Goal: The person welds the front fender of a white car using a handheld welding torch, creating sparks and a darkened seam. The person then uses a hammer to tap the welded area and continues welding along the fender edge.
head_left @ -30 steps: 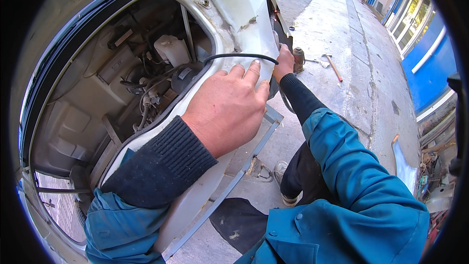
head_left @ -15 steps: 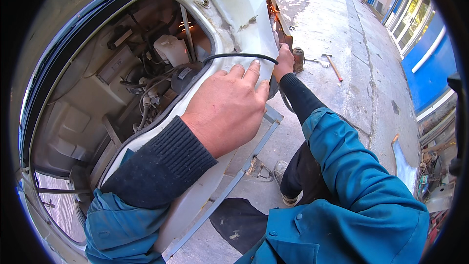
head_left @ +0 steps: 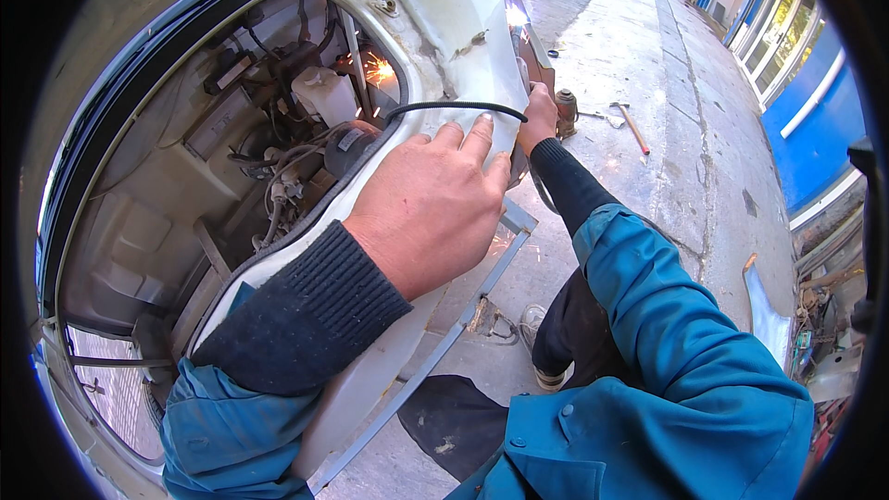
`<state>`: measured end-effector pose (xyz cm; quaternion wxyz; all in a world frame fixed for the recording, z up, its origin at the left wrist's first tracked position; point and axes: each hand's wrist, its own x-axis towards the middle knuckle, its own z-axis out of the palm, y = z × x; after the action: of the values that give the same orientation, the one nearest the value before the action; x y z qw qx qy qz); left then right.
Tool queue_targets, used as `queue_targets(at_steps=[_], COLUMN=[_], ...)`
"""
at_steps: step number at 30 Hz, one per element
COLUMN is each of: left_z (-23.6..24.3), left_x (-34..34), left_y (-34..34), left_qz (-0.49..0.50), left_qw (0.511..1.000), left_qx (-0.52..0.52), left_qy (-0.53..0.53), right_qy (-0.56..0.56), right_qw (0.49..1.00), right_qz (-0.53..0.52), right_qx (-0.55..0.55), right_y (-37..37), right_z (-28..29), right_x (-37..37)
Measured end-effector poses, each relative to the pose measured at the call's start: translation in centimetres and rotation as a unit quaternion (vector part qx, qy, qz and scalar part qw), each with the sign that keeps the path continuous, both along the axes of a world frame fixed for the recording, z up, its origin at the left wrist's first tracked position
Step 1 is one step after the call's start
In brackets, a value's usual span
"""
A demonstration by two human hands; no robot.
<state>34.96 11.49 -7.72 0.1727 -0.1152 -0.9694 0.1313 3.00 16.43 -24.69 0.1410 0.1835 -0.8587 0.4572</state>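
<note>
My left hand (head_left: 431, 208) rests with spread fingers on the white front fender (head_left: 463, 56) of a vehicle whose front compartment is open. Just past its fingertips, a thin black ribbed hose (head_left: 454, 105) crosses the fender toward my right wrist. On the fender's outer side my right hand (head_left: 539, 120) is closed around a welding torch (head_left: 525, 74), mostly hidden by the hand and the panel edge. A glaring white-blue arc (head_left: 516, 16) burns beyond the torch. Orange sparks (head_left: 378, 69) fly inside the compartment beside a white plastic reservoir (head_left: 324, 95).
A grey metal frame bar (head_left: 463, 315) runs slantwise below my left hand. On the concrete to the right stand a rusty bottle jack (head_left: 566, 111) and a red-handled hammer (head_left: 632, 128). Scrap parts (head_left: 833, 352) line the right side by a blue wall (head_left: 815, 130).
A bright white-blue arc now glares near the torch, where orange sparks showed before. Sparks inside the compartment have grown into a brighter burst. Both hands have stayed in place.
</note>
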Motion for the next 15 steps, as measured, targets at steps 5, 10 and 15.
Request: queue_targets(at_steps=[5,10,15], left_z=[0.02,0.0,0.0], left_x=[-0.05,0.09,0.03], left_y=[0.08,0.04,0.0], left_qz=[0.009,0.0,0.004], left_qw=[1.0,1.0,1.0], left_qx=[-0.01,0.002,-0.005], left_qy=[0.0,0.001,0.001], right_qy=[-0.009,0.003,0.008], right_qw=[1.0,1.0,1.0], right_qz=[0.007,0.005,0.014], right_qx=[-0.001,0.002,0.006], right_y=[0.17,0.17,0.11], right_z=[0.2,0.08,-0.2], right_x=[0.15,0.28,-0.01])
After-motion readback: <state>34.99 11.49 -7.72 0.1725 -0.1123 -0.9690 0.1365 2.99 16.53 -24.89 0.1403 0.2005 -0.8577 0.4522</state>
